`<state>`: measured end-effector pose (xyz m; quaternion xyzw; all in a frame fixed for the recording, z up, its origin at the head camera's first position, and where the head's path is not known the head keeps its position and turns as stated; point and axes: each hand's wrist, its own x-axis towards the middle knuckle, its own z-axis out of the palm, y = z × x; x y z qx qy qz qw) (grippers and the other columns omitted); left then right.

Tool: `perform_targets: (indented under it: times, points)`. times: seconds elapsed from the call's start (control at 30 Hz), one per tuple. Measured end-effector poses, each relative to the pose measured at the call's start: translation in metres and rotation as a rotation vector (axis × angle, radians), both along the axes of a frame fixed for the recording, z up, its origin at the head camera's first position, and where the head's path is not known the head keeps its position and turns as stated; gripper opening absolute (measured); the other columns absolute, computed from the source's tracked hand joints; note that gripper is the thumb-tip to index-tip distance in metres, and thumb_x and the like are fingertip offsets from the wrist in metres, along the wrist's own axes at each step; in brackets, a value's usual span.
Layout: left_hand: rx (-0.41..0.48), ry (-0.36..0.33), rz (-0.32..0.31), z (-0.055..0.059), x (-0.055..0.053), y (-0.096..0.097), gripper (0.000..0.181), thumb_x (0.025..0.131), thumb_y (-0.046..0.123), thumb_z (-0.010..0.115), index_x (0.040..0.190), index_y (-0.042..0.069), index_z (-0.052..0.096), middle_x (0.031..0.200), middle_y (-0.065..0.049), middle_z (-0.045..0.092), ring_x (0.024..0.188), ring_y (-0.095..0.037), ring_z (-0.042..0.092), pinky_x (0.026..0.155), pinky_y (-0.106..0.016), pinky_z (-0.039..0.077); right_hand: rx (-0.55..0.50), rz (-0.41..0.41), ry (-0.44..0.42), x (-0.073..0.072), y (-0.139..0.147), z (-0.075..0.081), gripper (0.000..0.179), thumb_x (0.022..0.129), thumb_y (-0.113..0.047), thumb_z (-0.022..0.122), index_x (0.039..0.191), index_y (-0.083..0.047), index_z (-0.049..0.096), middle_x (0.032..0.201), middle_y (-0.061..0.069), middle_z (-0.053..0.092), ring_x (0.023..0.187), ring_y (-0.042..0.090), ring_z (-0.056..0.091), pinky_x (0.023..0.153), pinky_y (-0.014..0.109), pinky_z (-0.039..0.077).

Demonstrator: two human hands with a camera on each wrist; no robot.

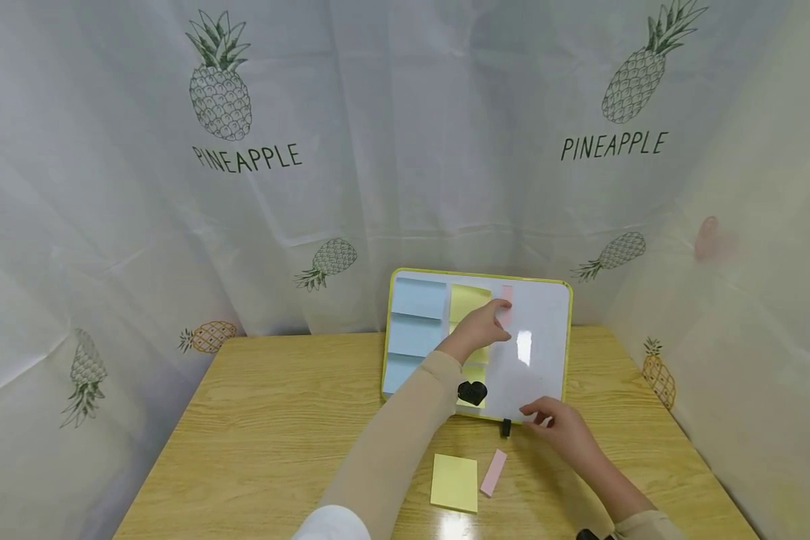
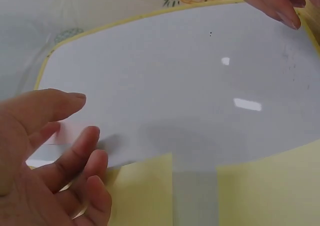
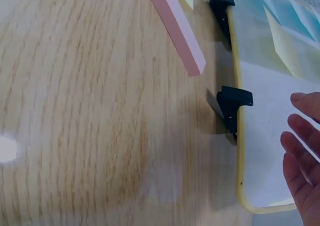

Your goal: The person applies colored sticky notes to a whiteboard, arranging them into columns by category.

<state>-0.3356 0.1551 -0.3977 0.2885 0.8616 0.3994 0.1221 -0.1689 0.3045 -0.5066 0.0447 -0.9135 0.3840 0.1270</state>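
Observation:
A whiteboard (image 1: 543,330) with a yellow frame leans back on the wooden table. My left hand (image 1: 479,328) is up near its top, thumb and fingers spread apart beside a pink sticky strip (image 1: 508,291) on the board. In the left wrist view, the strip (image 2: 72,133) shows pale pink behind the fingers, partly hidden by them. Yellow sticky notes (image 1: 469,301) run down the board under my left hand and forearm; blue notes (image 1: 418,298) form a column at left. Loosely bent and holding nothing, my right hand (image 1: 562,429) hovers by the lower right edge.
A yellow sticky-note pad (image 1: 454,484) and a narrow pink pad (image 1: 493,472) lie on the table in front of the board. Black feet (image 3: 235,98) grip the board's lower edge. Behind it hangs a pineapple-print curtain (image 1: 405,150).

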Motion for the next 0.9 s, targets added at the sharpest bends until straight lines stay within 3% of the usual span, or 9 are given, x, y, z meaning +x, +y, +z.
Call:
perform_targets:
  times: [0.3, 0.5, 0.9]
  points:
    - [-0.032, 0.034, -0.045, -0.006, 0.005, 0.0, 0.055, 0.089, 0.019, 0.074, 0.139, 0.024, 0.052, 0.088, 0.007, 0.057, 0.077, -0.01, 0.054, 0.069, -0.027, 0.046, 0.006, 0.02, -0.029, 0.002, 0.004, -0.006, 0.017, 0.082, -0.002, 0.076, 0.098, -0.007, 0.073, 0.096, 0.001, 0.068, 0.076, 0.007, 0.056, 0.065, 0.027, 0.048]
    - [-0.039, 0.051, -0.109, -0.026, 0.018, -0.008, 0.045, 0.09, 0.021, 0.073, 0.132, 0.024, 0.058, 0.093, 0.009, 0.057, 0.081, -0.007, 0.055, 0.07, -0.025, 0.047, 0.006, 0.025, -0.031, 0.005, 0.003, -0.009, 0.017, 0.082, -0.002, 0.076, 0.098, -0.007, 0.073, 0.095, -0.001, 0.068, 0.077, 0.007, 0.055, 0.066, 0.027, 0.049]
    - [-0.109, 0.049, -0.154, -0.06, 0.038, -0.027, 0.038, 0.089, 0.021, 0.074, 0.125, 0.023, 0.063, 0.093, 0.01, 0.059, 0.079, -0.006, 0.056, 0.07, -0.023, 0.047, -0.019, 0.021, -0.057, 0.009, -0.003, -0.015, 0.017, 0.082, -0.001, 0.076, 0.097, -0.008, 0.072, 0.093, -0.002, 0.067, 0.077, 0.009, 0.056, 0.067, 0.027, 0.049]
